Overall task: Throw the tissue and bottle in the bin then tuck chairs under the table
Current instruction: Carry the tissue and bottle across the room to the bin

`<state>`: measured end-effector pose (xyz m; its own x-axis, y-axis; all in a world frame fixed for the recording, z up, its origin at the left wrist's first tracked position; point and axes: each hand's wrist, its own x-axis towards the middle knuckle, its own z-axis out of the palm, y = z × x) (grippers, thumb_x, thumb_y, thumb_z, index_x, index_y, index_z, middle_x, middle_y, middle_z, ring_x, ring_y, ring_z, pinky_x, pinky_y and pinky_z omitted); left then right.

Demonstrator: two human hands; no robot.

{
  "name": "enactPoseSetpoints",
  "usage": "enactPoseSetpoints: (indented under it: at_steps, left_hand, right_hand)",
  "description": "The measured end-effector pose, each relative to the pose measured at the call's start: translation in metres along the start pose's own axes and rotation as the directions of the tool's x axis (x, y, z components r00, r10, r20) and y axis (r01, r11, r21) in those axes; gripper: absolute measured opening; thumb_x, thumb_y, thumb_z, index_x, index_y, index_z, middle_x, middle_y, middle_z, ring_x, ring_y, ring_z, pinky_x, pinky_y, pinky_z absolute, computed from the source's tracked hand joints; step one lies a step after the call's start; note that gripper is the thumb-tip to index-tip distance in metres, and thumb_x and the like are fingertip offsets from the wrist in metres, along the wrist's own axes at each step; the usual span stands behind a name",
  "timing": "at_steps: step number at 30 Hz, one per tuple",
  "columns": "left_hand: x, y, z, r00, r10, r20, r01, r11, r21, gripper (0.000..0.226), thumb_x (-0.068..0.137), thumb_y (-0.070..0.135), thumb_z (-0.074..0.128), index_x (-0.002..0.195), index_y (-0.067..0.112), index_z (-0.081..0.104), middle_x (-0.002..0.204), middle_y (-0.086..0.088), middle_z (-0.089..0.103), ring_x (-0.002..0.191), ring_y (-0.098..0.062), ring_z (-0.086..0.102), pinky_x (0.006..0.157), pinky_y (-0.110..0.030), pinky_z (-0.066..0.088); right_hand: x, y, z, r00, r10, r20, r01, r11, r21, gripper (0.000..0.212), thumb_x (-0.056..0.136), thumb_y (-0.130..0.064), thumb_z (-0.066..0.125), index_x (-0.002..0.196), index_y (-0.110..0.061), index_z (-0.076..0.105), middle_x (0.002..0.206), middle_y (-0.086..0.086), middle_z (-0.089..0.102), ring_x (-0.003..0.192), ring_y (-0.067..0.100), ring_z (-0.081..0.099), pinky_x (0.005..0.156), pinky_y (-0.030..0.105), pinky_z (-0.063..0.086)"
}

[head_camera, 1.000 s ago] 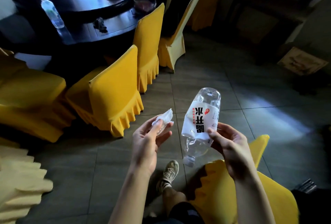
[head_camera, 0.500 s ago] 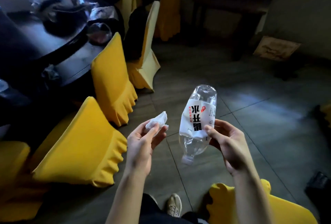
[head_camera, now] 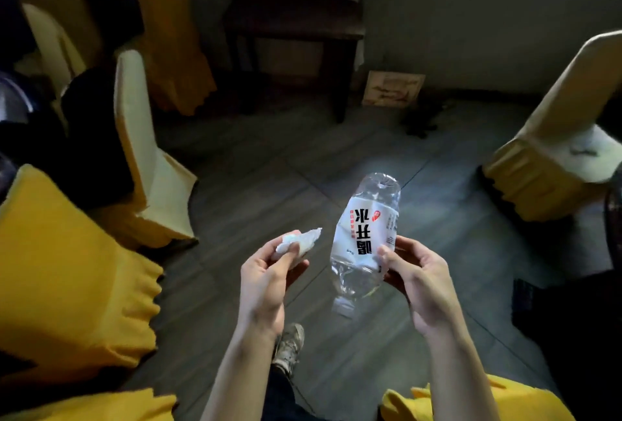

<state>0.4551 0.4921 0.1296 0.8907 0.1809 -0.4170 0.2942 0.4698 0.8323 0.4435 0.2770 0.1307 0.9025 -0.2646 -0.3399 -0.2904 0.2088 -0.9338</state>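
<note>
My right hand (head_camera: 412, 281) grips a clear, crumpled plastic bottle (head_camera: 365, 232) with a white label, held cap-down over the floor. My left hand (head_camera: 269, 274) pinches a small crumpled white tissue (head_camera: 298, 240) between thumb and fingers, just left of the bottle. Yellow-covered chairs stand around me: one at the near left (head_camera: 67, 272), one with a pale back (head_camera: 144, 158) further left, one at the right (head_camera: 552, 151). No bin shows in this view.
A dark wooden side table (head_camera: 296, 23) stands against the far wall, with a flat cardboard piece (head_camera: 392, 89) leaning beside it. More yellow chairs (head_camera: 171, 36) are stacked at the back left. Grey tiled floor (head_camera: 269, 158) lies between the chairs. My shoe (head_camera: 289, 346) is below.
The view has swung right, away from the dark round table, which has left the frame. Both hands keep the tissue and bottle in the same hold.
</note>
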Motion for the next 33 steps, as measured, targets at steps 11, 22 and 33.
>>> enactPoseSetpoints:
  at_steps: [11,22,33]
  left_hand:
    - [0.190,0.058,0.117,0.966,-0.166,0.199,0.159,0.986,0.050,0.019,0.091,0.002,0.068,0.085,0.012,0.083,0.096,-0.011,0.079,0.085,-0.014,0.074,0.073,-0.025,0.061]
    - [0.293,0.024,0.282,0.884,-0.317,0.344,0.256,0.943,0.211,0.011,0.090,0.002,0.068,0.094,0.003,0.079,0.098,-0.021,0.077,0.085,-0.025,0.075,0.078,-0.035,0.063]
    - [0.398,0.021,0.486,0.856,-0.238,0.459,0.113,0.952,0.284,0.026,0.089,-0.002,0.069,0.113,0.009,0.075,0.110,-0.019,0.076,0.100,-0.028,0.074,0.071,-0.027,0.061]
  right_hand:
    - [0.121,-0.067,0.016,0.967,-0.035,-0.251,0.062,0.993,0.099,0.025,0.089,-0.004,0.076,0.114,-0.008,0.075,0.103,0.011,0.082,0.094,0.026,0.079,0.071,0.029,0.064]
    - [0.261,-0.101,-0.071,0.866,-0.021,-0.499,0.108,0.983,0.147,0.019,0.087,-0.006,0.078,0.106,-0.011,0.077,0.101,0.009,0.082,0.091,0.023,0.077,0.077,0.033,0.065]
    - [0.443,-0.208,-0.167,0.851,-0.041,-0.523,0.181,0.958,0.221,0.023,0.088,-0.011,0.078,0.111,-0.010,0.076,0.107,0.011,0.081,0.107,0.035,0.076,0.095,0.049,0.060]
